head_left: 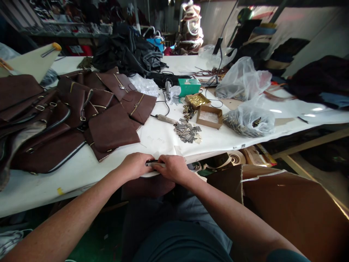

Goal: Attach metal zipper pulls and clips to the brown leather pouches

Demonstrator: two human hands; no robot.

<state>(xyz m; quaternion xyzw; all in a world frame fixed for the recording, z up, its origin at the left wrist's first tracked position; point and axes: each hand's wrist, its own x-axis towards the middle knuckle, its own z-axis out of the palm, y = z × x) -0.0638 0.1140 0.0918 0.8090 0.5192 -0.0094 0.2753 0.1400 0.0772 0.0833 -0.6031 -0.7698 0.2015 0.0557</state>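
At the table's front edge, my left hand and my right hand are close together, fingers closed on the edge of a dark brown leather piece. The piece hangs over my lap, below the table edge. A pale strip and a dark slot show between my fingertips; the exact part is partly hidden. Just beyond my hands lie a heap of flat metal plates and a tool with a grey handle. Left of them are brown leather pieces with zips and buckles.
Small cardboard boxes hold gold-coloured fittings and pale small parts. A green box stands behind. Clear plastic bags lie to the right. A large open carton stands beside my right arm. Black material is piled at the back.
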